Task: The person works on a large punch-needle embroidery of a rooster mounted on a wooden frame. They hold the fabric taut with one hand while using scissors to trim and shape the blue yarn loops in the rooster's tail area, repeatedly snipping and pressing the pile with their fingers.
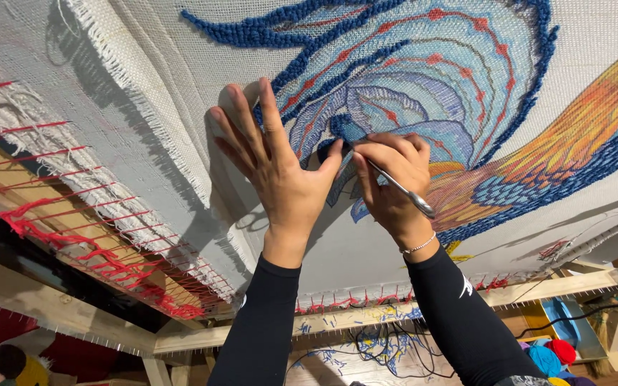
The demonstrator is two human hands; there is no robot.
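Observation:
A white mesh cloth (144, 64) is stretched on a wooden frame (366, 314) and carries a blue, light blue and orange tufted pattern (423, 78). My left hand (277, 168) lies flat on the cloth with its fingers spread, its thumb touching the dark blue yarn at the pattern's edge. My right hand (391, 182) is closed on a thin silver metal tool (405, 189) and presses its tip against the blue patch beside the left thumb. A thin bracelet sits on the right wrist. Both arms wear black sleeves.
Red cord (73, 229) laces the cloth's frayed edge to the frame on the left. Below the frame lie yarn scraps (380, 347) and dark cables. Coloured yarn balls (548, 354) sit at the lower right, with more soft shapes at the lower left (5, 364).

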